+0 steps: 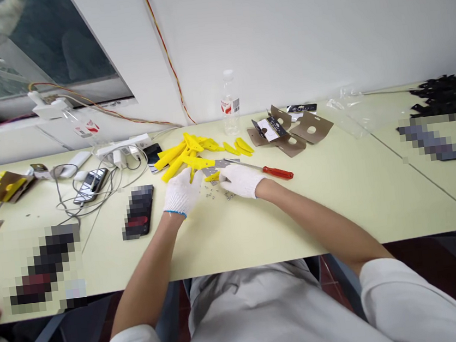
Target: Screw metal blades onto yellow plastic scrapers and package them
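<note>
Head view showed two white-gloved hands near a red-handled screwdriver [278,172], which lay on a pale table [259,228] with its shaft pointing left. The right hand [240,180] was just left of the screwdriver's handle, in front of the shaft, its fingertips near a small yellow piece [211,177]; whether they gripped it could not be told. The left hand [182,190] was farther left of the screwdriver, apart from the other hand, with its fingertips at a yellow handle [197,162]; its grip, too, was hidden. That handle was left of the screwdriver, and grey metal plates [222,163] were beside the shaft's far end (where one part ended and the next began was hard to make out). Small metal fittings [229,195] were scattered left of the screwdriver's handle and nearer the person. More yellow parts [187,144] were heaped left of the screwdriver and farther back. Beyond it stood a clear bottle [230,105]; brown cardboard cards [312,127] lay behind the screwdriver's handle.
</note>
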A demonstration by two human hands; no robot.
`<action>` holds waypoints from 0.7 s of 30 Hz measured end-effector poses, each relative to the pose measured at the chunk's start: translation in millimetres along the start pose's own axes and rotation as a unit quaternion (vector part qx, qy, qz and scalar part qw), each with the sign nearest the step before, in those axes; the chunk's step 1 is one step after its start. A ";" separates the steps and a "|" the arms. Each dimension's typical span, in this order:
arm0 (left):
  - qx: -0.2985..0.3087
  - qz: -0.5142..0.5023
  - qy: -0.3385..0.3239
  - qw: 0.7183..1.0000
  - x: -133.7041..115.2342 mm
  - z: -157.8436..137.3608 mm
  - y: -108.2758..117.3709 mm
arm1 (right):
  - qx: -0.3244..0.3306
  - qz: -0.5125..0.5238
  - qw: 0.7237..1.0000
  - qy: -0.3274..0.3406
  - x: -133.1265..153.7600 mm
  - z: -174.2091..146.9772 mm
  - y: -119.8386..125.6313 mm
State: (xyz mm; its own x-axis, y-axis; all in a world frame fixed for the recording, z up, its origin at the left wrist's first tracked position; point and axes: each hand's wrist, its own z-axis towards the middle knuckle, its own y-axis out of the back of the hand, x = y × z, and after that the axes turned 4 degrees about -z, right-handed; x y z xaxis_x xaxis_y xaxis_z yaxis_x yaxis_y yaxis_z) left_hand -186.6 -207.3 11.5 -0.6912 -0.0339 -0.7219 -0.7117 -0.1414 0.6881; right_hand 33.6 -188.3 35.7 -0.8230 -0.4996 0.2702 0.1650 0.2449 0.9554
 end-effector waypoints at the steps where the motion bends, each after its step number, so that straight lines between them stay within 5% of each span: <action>1: -0.004 0.009 -0.004 1.000 0.6 0.3 -0.8 | -0.002 -0.008 1.000 -0.002 -3.5 0.9 -1.8; 6: -0.029 0.035 -0.026 0.999 2.6 1.6 -4.2 | -0.083 -0.076 0.992 -0.056 -16.9 16.4 -3.1; 16: -0.056 0.079 -0.066 0.993 -9.9 4.2 1.5 | -0.004 -0.079 0.996 -0.039 -18.3 52.4 13.9; 21: -0.059 0.091 -0.084 0.990 -13.3 3.6 8.9 | -0.043 -0.015 0.995 -0.086 -36.8 54.4 11.8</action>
State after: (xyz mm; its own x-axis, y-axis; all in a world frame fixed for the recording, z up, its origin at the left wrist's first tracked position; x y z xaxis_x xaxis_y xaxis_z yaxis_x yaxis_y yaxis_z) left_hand -184.1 -204.5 27.5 -0.8253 0.0946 -0.5568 -0.5601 -0.2636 0.7854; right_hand 36.3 -121.8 30.5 -0.9078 -0.3546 0.2240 0.1790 0.1554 0.9715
